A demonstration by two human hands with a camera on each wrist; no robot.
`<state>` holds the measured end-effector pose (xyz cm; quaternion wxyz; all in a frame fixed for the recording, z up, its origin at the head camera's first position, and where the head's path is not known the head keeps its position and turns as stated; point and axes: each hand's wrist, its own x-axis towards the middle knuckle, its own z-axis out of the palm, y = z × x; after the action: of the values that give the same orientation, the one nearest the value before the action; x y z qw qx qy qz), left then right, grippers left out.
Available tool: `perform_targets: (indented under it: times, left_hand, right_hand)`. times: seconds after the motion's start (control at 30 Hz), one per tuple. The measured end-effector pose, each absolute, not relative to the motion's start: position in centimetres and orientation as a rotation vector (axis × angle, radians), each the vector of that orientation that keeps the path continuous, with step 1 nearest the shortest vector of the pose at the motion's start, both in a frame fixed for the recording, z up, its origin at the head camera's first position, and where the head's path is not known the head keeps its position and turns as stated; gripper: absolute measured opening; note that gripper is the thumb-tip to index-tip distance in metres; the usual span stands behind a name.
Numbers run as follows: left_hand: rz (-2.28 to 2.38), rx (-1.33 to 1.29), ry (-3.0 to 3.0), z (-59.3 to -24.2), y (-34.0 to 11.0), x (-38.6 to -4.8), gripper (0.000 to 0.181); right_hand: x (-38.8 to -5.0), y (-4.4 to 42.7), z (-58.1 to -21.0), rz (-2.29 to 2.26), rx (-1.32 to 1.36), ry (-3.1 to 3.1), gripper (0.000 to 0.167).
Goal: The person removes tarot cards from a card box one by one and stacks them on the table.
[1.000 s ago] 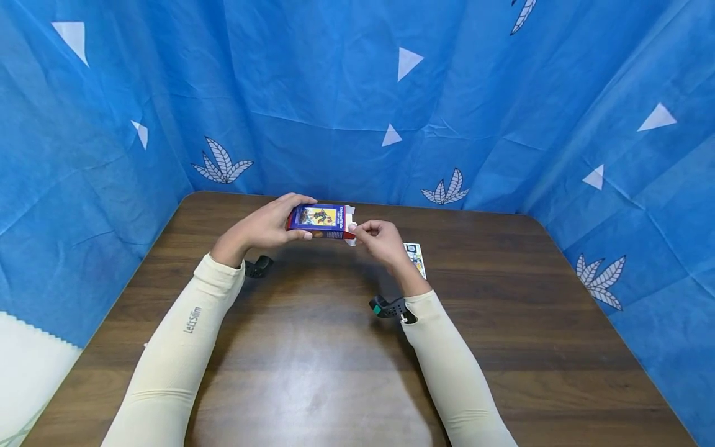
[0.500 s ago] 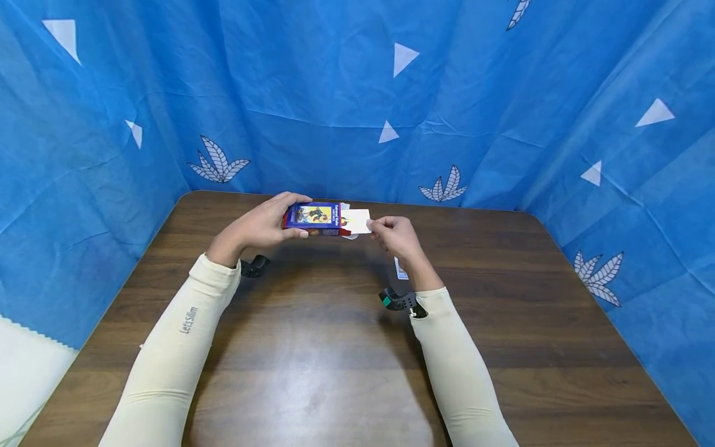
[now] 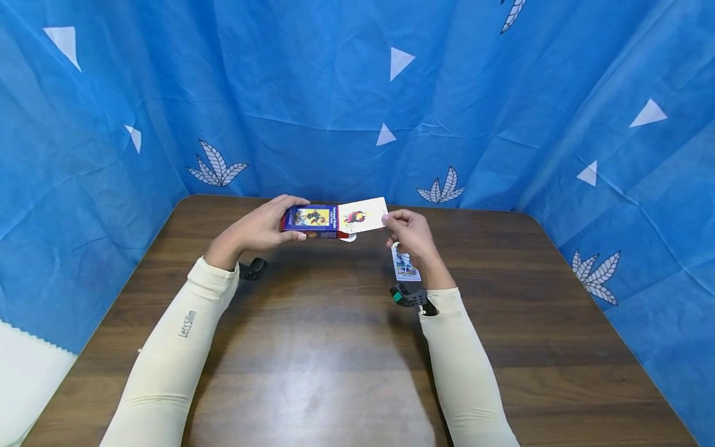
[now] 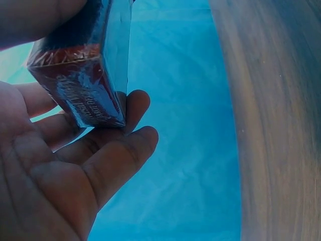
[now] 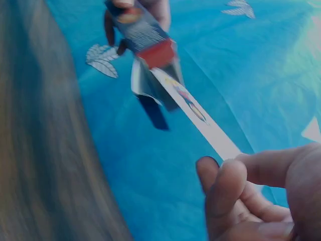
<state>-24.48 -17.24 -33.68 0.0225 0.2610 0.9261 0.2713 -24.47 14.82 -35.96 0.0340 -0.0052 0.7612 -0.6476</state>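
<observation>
A blue and red card box (image 3: 310, 217) is held up above the table by the left hand (image 3: 259, 226), thumb on the near side and fingers on the far side. In the left wrist view the fingers curl around the box's closed end (image 4: 83, 85). A white card with a coloured picture (image 3: 363, 215) sticks out of the box's open right end. The right hand (image 3: 413, 239) pinches that card's outer edge between thumb and finger. The right wrist view shows the card (image 5: 193, 110) edge-on, leading from the open flaps to the fingertips of the right hand (image 5: 256, 201).
Illustrated cards (image 3: 406, 266) lie on the brown wooden table (image 3: 313, 347), partly under the right hand and wrist. Blue curtains (image 3: 335, 93) with white shapes hang behind and beside the table. Each wrist carries a black band.
The right hand has moved right from the box's opening, drawing the white card further out and tilting it. More of the cards on the table shows. The left hand keeps its hold on the box.
</observation>
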Motion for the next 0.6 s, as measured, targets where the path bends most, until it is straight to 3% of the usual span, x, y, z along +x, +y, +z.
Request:
perform_targets:
  times: [0.27,0.47,0.6]
  left_hand:
    - [0.841,0.805,2.867,-33.6,-17.2,-24.5,0.07]
    - [0.845,0.793,2.868,-33.6,-17.1,-24.4,0.07]
    - [0.845,0.811,2.858,-33.6,-17.1,-24.4,0.071]
  right_hand:
    - [-25.5,17.7,-35.7,-2.329,0.212,2.38,0.033]
    - [-26.1,19.5,-37.0,-1.982,0.34,2.765,0.034]
    - [-26.9,20.4,-38.8,-1.683,0.291,2.946,0.029]
